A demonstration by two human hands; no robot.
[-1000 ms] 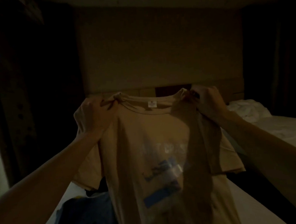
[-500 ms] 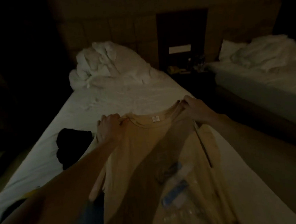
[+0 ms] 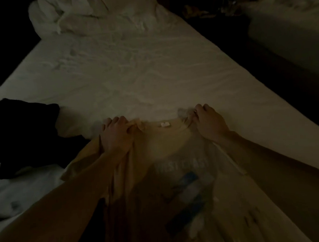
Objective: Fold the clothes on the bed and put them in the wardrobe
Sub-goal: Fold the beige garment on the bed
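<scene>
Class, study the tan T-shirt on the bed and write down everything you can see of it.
The tan T-shirt looks like soft, thin cloth. It has a ribbed round collar with a small white label inside, faint pale lettering across the chest and a blue-and-white print below. It lies lengthwise on the white bed sheet, collar farthest from the camera. The left hand and right hand each grip a shoulder beside the collar. One short sleeve spreads out near the black garment.

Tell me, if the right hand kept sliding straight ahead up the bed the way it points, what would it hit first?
Probably nothing soon: ahead of the right hand, which grips the tan T-shirt, lies only bare wrinkled sheet. Farther on, likely the rumpled white bedding, though depth is hard to judge.
</scene>
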